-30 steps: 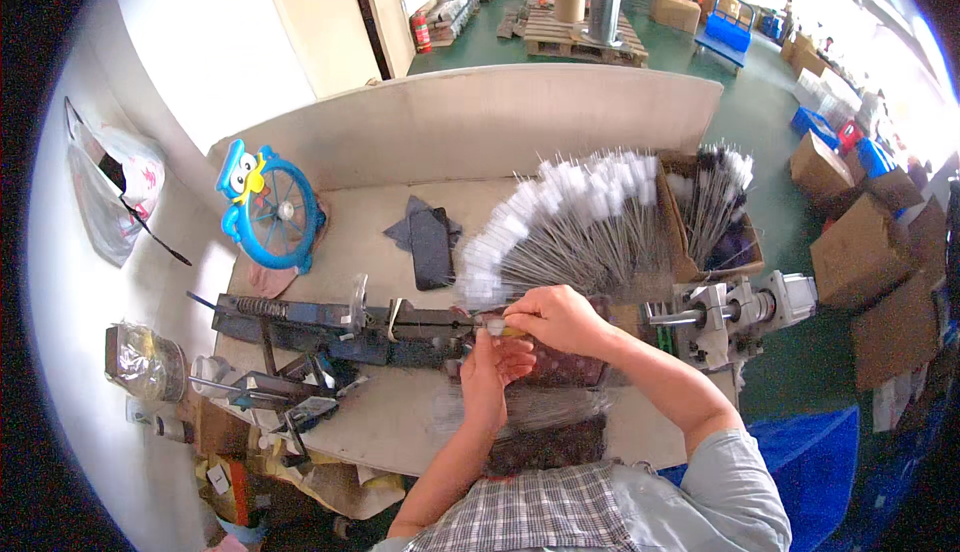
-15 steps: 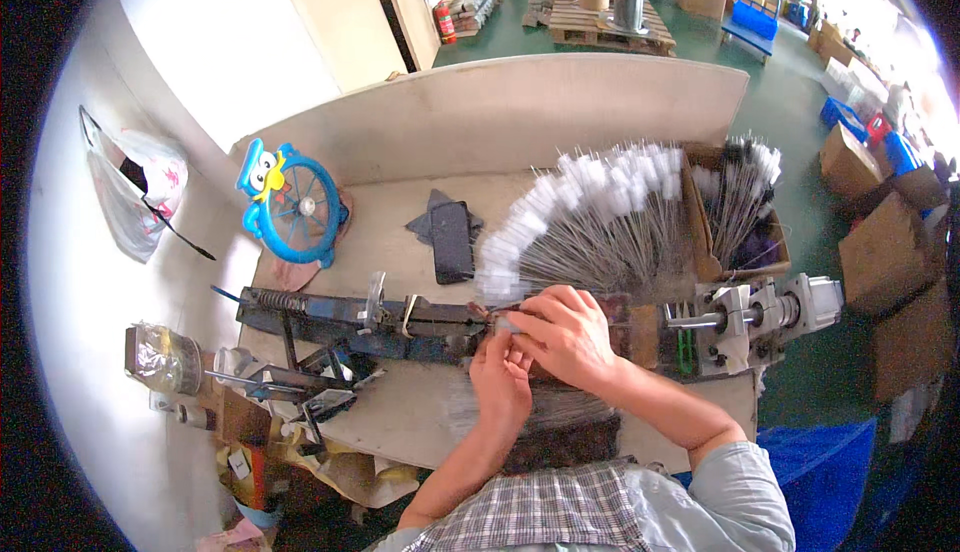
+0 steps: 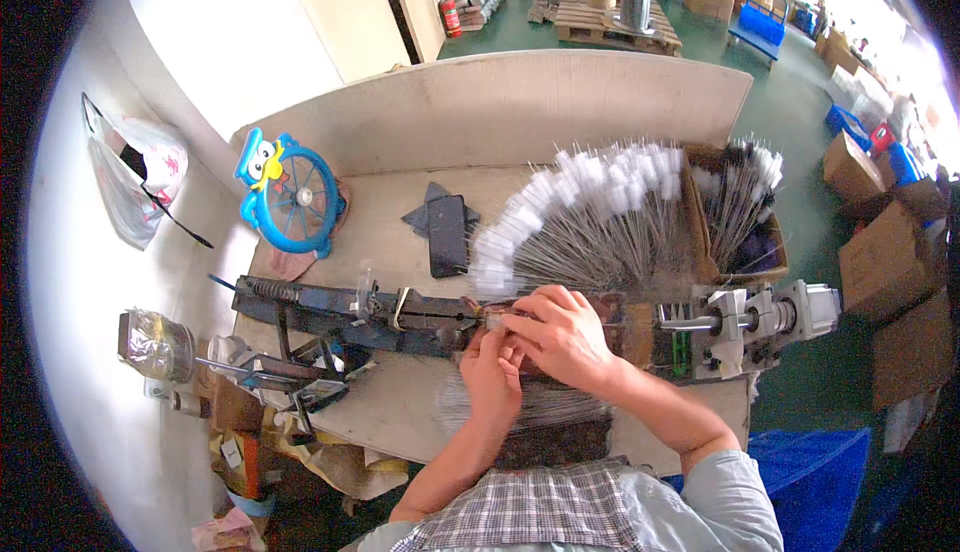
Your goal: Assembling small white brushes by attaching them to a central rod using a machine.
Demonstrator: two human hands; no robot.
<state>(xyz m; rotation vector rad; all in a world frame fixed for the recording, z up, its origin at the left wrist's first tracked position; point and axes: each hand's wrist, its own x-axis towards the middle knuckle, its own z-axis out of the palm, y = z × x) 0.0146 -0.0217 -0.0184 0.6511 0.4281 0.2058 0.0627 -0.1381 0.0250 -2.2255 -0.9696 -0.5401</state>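
Observation:
My left hand (image 3: 492,377) and my right hand (image 3: 560,337) meet over the middle of a long dark metal bench fixture (image 3: 340,317). The fingers of both are pinched together around a small whitish piece (image 3: 493,321), too small and covered to name. Behind them a big fan of thin wire brushes with white bristle heads (image 3: 600,177) lies on the table, stems pointing toward me. Below my wrists, close to my body, is a bundle of thin bare wires (image 3: 540,407). On the right end of the fixture sits a metal shaft with clamps and a motor (image 3: 750,314).
A cardboard box (image 3: 705,237) of brushes stands behind the motor. Left of the fan lie a black phone (image 3: 447,237) and a blue cartoon-duck fan (image 3: 300,197). A pale board (image 3: 500,107) edges the table's far side. A metal bracket (image 3: 290,377) juts out at the left.
Both hands stay together at the fixture, with only a slight shift of the fingers. The whole view has turned a little; the things on the table keep their places.

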